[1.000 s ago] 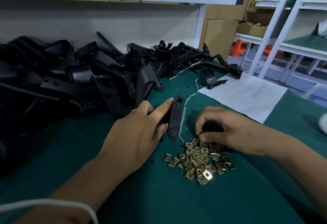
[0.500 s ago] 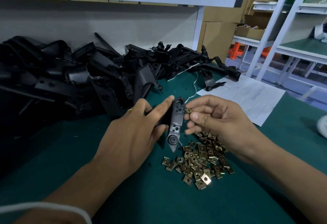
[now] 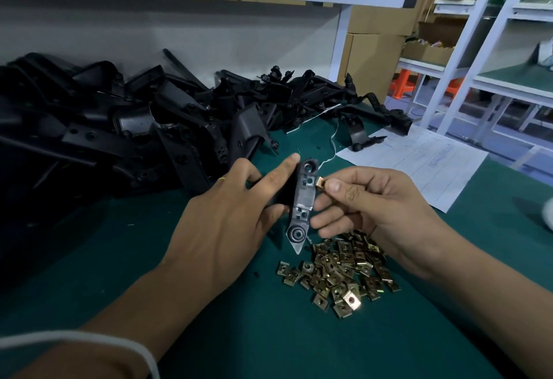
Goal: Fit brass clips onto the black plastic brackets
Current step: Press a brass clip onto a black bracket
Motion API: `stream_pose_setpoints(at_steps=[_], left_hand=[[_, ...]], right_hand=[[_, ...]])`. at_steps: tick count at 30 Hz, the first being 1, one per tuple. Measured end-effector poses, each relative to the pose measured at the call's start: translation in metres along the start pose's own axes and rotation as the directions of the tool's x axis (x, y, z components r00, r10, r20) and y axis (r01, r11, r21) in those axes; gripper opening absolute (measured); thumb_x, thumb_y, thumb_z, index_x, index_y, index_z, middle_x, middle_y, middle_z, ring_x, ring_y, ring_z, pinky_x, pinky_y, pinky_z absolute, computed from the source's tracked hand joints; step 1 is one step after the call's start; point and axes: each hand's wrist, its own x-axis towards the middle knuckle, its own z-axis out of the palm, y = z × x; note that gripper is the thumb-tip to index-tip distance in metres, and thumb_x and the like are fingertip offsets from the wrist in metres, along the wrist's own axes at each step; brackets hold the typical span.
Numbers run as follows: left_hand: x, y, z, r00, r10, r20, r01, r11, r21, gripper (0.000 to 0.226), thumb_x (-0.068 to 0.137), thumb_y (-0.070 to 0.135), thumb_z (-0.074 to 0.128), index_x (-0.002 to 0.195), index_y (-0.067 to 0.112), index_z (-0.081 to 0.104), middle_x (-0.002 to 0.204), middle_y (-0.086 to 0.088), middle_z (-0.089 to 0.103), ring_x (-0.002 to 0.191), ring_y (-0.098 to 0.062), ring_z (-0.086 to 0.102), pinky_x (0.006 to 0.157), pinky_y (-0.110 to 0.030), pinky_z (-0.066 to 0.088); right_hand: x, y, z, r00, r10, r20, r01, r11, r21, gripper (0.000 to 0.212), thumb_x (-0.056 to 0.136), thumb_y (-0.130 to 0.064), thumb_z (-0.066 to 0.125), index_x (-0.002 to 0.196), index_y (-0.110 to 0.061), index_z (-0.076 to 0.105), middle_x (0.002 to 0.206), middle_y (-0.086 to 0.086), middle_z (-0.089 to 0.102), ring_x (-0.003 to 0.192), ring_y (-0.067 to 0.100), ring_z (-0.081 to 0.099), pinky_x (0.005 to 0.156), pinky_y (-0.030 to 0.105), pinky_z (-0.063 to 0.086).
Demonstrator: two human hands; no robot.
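Above a green bench (image 3: 179, 303), the left hand (image 3: 221, 223) grips a black plastic bracket (image 3: 302, 205) upright, forefinger stretched along its edge. The right hand (image 3: 380, 208) pinches one brass clip (image 3: 320, 182) between thumb and forefinger, just beside the bracket's upper slot. A heap of brass clips (image 3: 338, 271) lies below; a pile of black brackets (image 3: 119, 127) sits behind.

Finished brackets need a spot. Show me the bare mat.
Bare mat lies between the forearms, below the brass clips, and right of the right hand below the paper. Crowded: the bracket heap fills the left and back.
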Motion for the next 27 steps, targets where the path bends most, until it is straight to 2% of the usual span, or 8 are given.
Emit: stream_pose_setpoints(at_steps=[4,18,23,27], left_hand=[[0.001,0.000,-0.002,1.000,0.007,-0.018,-0.008,1.000,-0.018,0.068,0.100,0.048,0.044,0.162,0.049,0.015,0.113,0.006,0.044,0.083,-0.014,0.051,0.049,-0.034,0.050],[0.000,-0.001,-0.001,0.997,0.081,-0.016,-0.082,0.996,-0.035,0.068,0.099,0.041,0.049,0.162,0.044,0.023,0.111,0.005,0.046,0.082,-0.016,0.052,0.052,-0.036,0.050],[-0.001,0.004,-0.003,0.994,0.102,-0.039,-0.103,0.995,-0.018,0.066,0.099,0.035,0.054,0.161,0.040,0.031,0.110,0.001,0.050,0.084,-0.017,0.051,0.050,-0.036,0.050],[0.001,0.013,-0.004,0.990,0.088,-0.114,-0.072,0.989,0.131,0.062,0.098,0.035,0.055,0.159,0.032,0.040,0.104,-0.004,0.051,0.078,-0.019,0.052,0.041,-0.028,0.040]], right_hand=[[0.000,-0.002,0.000,0.999,0.032,0.002,-0.032,0.999,0.034,0.018,0.092,-0.016,0.069,0.096,-0.001,0.077,0.092,0.024,0.075,0.079,0.030,0.078,0.067,0.031,0.064],[-0.002,-0.005,-0.002,0.995,0.060,0.081,-0.060,0.998,0.004,0.023,0.091,-0.017,0.071,0.101,0.003,0.073,0.091,0.026,0.073,0.081,0.034,0.078,0.070,0.034,0.064],[-0.006,-0.007,0.000,0.998,0.009,0.063,-0.006,0.999,-0.043,0.017,0.088,-0.021,0.073,0.085,-0.005,0.076,0.076,0.017,0.071,0.062,0.024,0.072,0.056,0.029,0.059],[-0.009,-0.002,0.006,0.998,-0.063,-0.019,0.062,0.997,-0.039,0.021,0.093,-0.020,0.068,0.077,-0.006,0.068,0.063,0.007,0.064,0.050,0.014,0.055,0.046,0.021,0.044]])
